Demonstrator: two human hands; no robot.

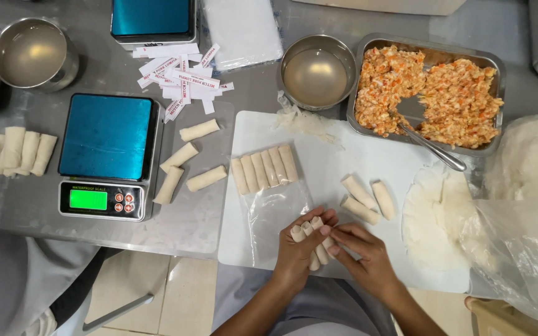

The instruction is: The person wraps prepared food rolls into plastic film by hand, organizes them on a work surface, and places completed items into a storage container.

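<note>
My left hand (299, 247) holds a small bundle of pale uncooked spring rolls (314, 239) at the near edge of a white cutting board (356, 155). My right hand (363, 254) touches the same bundle from the right with its fingertips. Just beyond my hands lies a clear plastic bag (269, 180) with several rolls packed side by side at its far end. Three loose rolls (367, 198) lie on the board to the right of the bag.
A metal tray of orange-flecked filling (431, 93) with a spoon (431, 146) sits far right beside a steel bowl of liquid (316, 73). Round wrappers (434, 214) lie right. A blue digital scale (108, 155), loose rolls (191, 163) and paper labels (182, 81) are left. Another person's apron (20, 280) is lower left.
</note>
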